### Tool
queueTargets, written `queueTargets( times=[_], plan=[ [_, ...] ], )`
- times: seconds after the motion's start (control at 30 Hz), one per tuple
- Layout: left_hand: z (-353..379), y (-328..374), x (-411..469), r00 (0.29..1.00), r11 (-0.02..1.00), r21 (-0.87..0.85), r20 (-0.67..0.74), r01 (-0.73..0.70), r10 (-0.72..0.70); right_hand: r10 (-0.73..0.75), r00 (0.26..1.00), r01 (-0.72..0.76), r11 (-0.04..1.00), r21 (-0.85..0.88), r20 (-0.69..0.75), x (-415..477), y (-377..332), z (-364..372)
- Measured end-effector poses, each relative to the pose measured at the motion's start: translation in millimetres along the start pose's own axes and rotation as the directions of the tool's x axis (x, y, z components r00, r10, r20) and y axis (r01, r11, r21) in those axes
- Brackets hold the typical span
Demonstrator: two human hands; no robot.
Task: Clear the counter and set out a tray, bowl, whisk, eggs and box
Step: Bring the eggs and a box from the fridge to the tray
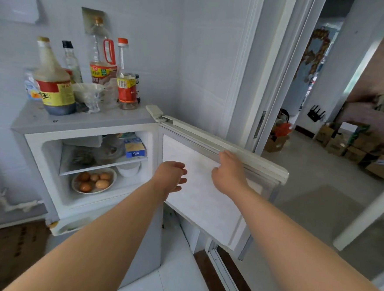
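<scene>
Inside the fridge [34,148], the upper shelf [98,167] holds dim shapes I cannot name: something dark at the left and a blurred rounded container beside it. The blue box [135,149] at the shelf's right carries print too small to read. The shelf's front edge crosses the back of the plate of eggs [93,181], so their count stays unsure. On top, the big bottle [54,83] has a label too blurred to read, and a small dark jar [136,82] is mostly hidden behind the red-labelled bottle [127,88]. The right hand [230,173] curls its fingers [225,154] at the door [205,203] rim; grip or mere touch, I cannot tell. Both forearms run off the bottom edge.
</scene>
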State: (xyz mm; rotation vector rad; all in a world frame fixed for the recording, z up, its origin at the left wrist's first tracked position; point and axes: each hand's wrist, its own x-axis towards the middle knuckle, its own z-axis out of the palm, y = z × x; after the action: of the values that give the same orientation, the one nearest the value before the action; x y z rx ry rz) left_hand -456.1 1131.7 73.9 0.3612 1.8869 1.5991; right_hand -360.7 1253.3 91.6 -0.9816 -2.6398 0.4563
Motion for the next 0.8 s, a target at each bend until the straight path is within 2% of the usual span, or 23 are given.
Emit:
queueTargets(
  times=[0.27,0.43,0.67,0.8],
  plan=[
    [-98,-54,-18,0.972,0.989,-0.078,-0.191,0.122,-0.135,-0.053,0.978,0.012,0.98,0.197,0.203,-9,-53,59],
    [-155,-85,-16,0.933,0.98,-0.101,-0.302,0.173,-0.196,-0.088,0.953,0.013,0.968,0.252,0.289,-2,-84,103],
    [-212,-119,18,0.881,0.953,-0.176,-0.369,0.245,-0.295,-0.088,0.925,-0.026,0.956,0.293,0.371,24,-121,178],
    [-238,-138,58,0.87,0.946,-0.159,-0.374,0.282,-0.322,-0.07,0.909,-0.07,0.946,0.317,0.41,47,-142,223]
  ],
)
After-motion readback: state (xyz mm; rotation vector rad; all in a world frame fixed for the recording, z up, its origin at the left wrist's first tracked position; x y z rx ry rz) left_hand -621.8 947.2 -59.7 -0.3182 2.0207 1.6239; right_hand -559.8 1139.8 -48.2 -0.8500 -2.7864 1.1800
